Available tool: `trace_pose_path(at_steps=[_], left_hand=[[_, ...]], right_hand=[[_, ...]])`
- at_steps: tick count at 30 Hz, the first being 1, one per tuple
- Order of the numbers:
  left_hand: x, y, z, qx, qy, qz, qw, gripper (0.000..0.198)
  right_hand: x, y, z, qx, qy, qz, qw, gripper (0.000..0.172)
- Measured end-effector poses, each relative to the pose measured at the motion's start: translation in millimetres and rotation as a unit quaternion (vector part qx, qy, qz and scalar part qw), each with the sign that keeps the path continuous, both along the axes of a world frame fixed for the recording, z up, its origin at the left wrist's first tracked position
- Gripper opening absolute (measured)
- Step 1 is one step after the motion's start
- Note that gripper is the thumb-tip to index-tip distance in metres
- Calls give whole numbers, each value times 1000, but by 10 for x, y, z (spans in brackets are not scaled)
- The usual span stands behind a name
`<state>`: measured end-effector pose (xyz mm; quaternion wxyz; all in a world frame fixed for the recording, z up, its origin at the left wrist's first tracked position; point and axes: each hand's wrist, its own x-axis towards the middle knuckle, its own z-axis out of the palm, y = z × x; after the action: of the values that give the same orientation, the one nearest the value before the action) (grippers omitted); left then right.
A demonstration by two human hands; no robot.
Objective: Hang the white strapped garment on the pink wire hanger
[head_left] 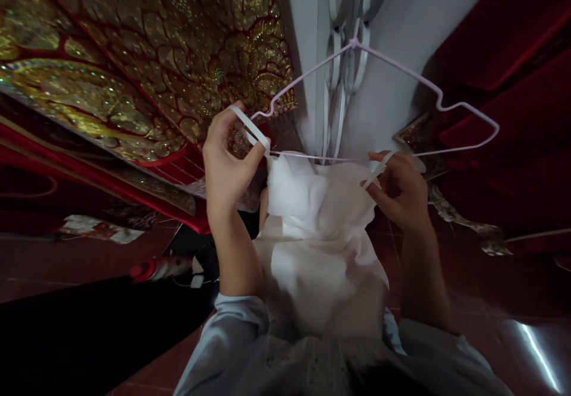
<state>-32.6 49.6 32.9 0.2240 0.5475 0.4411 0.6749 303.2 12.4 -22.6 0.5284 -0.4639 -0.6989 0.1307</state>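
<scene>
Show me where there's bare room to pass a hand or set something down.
Passing: probably inside the pink hanger, right of the white links, where pale wall shows; depth is unclear. Setting down: red floor right of the right forearm looks free. Crowded: left, where the sequined garment backs the left hand, with a bottle below.

L hand [227, 173] & R hand [404, 191] were bare. Pale blue-grey top [285, 369], btm ctr of frame, had small dark specks in front; L sleeve [234, 330], lower L, was bunched nr elbow; R sleeve [439, 348], lower R, looked greyer.
</scene>
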Motion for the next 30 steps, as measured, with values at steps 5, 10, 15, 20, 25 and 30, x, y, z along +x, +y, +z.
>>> trace_pose_path(at_steps=[5, 10, 15, 20, 25, 30], left_hand=[[-141, -76, -269, -47, 25, 57, 997, 48], [-20, -162, -65, 12, 34, -10, 999, 40], [55, -136, 264, 57, 75, -55, 994, 20], [139, -168, 7, 44, -116, -34, 992, 10], [438, -444, -334, -77, -308, -95, 944, 36], [558, -520, -365, -32, -272, -48, 961, 46]], right_hand=[[73, 18, 55, 8, 5, 21, 1000, 41], [31, 20, 94, -33, 37, 12, 999, 38], [-93, -4, 63, -4, 44, -5, 999, 30], [-97, -39, 49, 16, 80, -3, 997, 26], [-118, -59, 124, -42, 191, 61, 979, 35], [-81, -25, 345, -23, 336, -8, 941, 30]])
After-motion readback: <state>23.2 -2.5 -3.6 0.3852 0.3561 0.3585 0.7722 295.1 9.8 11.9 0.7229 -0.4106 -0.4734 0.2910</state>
